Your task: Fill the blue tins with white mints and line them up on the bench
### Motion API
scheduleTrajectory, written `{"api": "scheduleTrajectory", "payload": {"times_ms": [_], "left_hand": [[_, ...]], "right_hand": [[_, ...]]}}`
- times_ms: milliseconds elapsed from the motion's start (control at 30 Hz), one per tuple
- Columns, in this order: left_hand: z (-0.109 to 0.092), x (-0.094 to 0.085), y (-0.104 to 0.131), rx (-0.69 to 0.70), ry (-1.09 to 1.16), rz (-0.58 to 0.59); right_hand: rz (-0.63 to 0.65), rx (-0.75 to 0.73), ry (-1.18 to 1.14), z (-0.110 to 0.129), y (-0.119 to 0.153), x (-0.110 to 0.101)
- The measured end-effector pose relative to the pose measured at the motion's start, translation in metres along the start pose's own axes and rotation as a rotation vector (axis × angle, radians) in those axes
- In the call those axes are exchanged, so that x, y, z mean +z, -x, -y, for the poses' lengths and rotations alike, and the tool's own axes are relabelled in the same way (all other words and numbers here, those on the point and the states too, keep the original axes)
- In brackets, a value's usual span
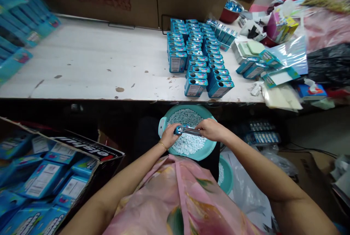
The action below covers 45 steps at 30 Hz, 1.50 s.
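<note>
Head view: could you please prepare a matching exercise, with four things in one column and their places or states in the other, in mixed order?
Column one
1. Left hand
2. Right hand
3. Large basin
4. Carton

Column two
A. Holds pale pellets, below both hands
B. At lower left, with blue packs inside
C. Grips a clear tool
D. Grips a small box

Right pairs: 1-D, 2-C, 3-A, 4-B

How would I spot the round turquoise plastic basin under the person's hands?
Look below the front edge of the long white table. The round basin there holds small pale pellets, with the left hand and right hand above it, unlike the partly hidden turquoise basin nearby.
</note>
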<state>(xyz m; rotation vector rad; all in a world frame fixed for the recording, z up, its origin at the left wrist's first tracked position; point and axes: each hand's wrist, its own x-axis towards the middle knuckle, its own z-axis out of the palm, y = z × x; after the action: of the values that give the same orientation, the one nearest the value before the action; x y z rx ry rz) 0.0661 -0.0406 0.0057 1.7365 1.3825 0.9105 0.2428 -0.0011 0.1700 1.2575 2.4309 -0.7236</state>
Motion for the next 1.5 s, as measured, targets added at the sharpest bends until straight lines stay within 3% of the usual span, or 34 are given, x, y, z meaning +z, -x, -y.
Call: {"api": "scheduleTrajectory", "payload": {"times_ms": [133,233,300,467,567,667,800,900,1033,1133,1300,1500], "left_hand": [[0.000,-0.004,0.001,-0.049,0.095,-0.050],[0.000,-0.009,0.003,-0.081,0.149,-0.098],[0.000,-0.012,0.004,-0.098,0.156,-0.126],[0.002,-0.017,0.006,-0.123,0.145,-0.170],[0.001,-0.019,0.007,-0.134,0.125,-0.195],[0.000,-0.020,0.007,-0.140,0.118,-0.222],[0.002,-0.021,0.008,-0.135,0.152,-0.235],[0.004,-0.021,0.008,-0.132,0.178,-0.242],[0.003,-0.019,0.004,-0.145,0.159,-0.241],[0.000,-0.017,0.002,-0.132,0.132,-0.212],[-0.004,-0.011,0.002,-0.096,0.068,-0.127],[-0.002,-0.006,0.002,-0.022,-0.003,-0.097]], "right_hand": [[-0.130,0.037,-0.185,-0.032,0.019,0.010],[-0.230,0.146,-0.315,-0.066,0.015,0.044],[-0.188,0.216,-0.277,-0.076,-0.001,0.078],[-0.038,0.303,0.025,-0.047,-0.052,0.153],[0.014,0.246,-0.004,-0.028,-0.062,0.175],[0.072,0.180,-0.075,-0.031,-0.061,0.181],[0.106,0.145,-0.182,-0.054,-0.053,0.176],[0.073,0.134,-0.304,-0.065,-0.039,0.160],[-0.031,0.094,-0.576,-0.065,-0.009,0.118],[-0.060,0.022,-0.637,-0.057,0.007,0.081],[-0.047,-0.033,-0.481,-0.034,0.008,0.040],[-0.068,0.012,-0.182,-0.003,-0.001,0.015]]}}
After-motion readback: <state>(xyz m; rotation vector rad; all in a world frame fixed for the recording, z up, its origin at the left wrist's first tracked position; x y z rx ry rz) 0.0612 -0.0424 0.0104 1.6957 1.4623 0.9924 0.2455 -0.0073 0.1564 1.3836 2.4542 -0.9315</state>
